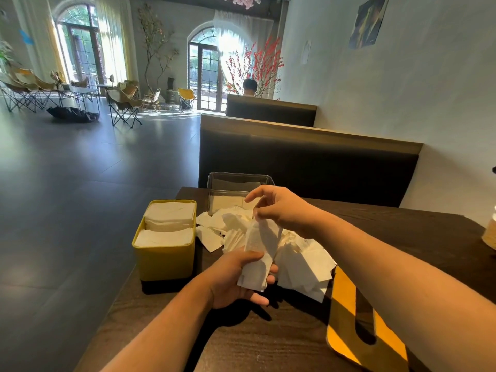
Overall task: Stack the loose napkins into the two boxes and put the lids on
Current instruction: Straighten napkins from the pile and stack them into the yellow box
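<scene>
A yellow box (163,260) stands at the table's left edge, filled with folded white napkins. Behind the pile a clear box (214,183) holds a few napkins at its bottom. Loose white napkins (303,261) lie heaped in the middle of the table. My left hand (236,280) grips the lower end of a white napkin (259,253) above the table. My right hand (281,210) pinches the same napkin's upper edge. A yellow lid (343,312) with a dark slot lies flat at the right, partly under my right forearm.
The dark wooden table (255,342) ends close to the yellow box on the left. A dark booth seat back (308,159) rises behind the table. A pale object (489,233) sits at the far right edge. A person sits in a further booth.
</scene>
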Available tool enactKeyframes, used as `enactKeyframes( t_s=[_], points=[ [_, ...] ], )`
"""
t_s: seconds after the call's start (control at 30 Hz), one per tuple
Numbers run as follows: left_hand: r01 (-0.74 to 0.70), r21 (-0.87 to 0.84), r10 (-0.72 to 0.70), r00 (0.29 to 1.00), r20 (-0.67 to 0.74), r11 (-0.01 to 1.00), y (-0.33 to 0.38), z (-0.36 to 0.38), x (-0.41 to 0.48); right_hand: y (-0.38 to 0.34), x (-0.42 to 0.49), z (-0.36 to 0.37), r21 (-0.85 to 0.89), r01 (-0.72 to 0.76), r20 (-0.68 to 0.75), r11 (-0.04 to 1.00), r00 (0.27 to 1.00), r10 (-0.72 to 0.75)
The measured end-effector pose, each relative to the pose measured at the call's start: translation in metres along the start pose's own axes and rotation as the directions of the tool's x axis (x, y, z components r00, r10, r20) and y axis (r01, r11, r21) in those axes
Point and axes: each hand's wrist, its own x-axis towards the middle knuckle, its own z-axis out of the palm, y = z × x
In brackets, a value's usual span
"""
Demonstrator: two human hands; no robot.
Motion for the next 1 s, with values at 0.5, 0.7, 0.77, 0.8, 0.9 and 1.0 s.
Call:
enactKeyframes(
  t_s=[0.5, 0.7, 0.77, 0.8, 0.9, 1.0],
  points=[
    [-0.130, -0.073, 0.129, 0.992, -0.011, 0.989, 0.002, 0.003, -0.006, 0.003, -0.011, -0.020, -0.136, -0.044, 0.072, 0.990, 0.996, 0.054],
    [-0.148, -0.015, 0.149, 0.989, 0.027, 0.989, 0.001, 0.006, -0.008, 0.006, -0.013, -0.021, -0.124, -0.062, 0.026, 0.990, 0.997, 0.066],
    [-0.148, -0.010, 0.148, 0.988, 0.048, 0.989, 0.003, 0.006, -0.010, 0.007, -0.014, -0.023, -0.067, -0.076, 0.013, 0.995, 0.997, 0.078],
    [-0.145, -0.007, 0.145, 0.988, 0.057, 0.989, 0.003, 0.007, -0.010, 0.008, -0.014, -0.024, -0.042, -0.088, 0.005, 0.995, 0.996, 0.088],
    [-0.134, 0.002, 0.133, 0.988, 0.072, 0.991, 0.003, 0.008, -0.010, 0.010, -0.014, -0.026, -0.053, -0.119, 0.036, 0.991, 0.992, 0.121],
    [-0.128, -0.012, 0.129, 0.988, 0.083, 0.992, 0.004, 0.008, -0.010, 0.010, -0.013, -0.025, -0.075, -0.120, 0.067, 0.990, 0.990, 0.125]
  ],
)
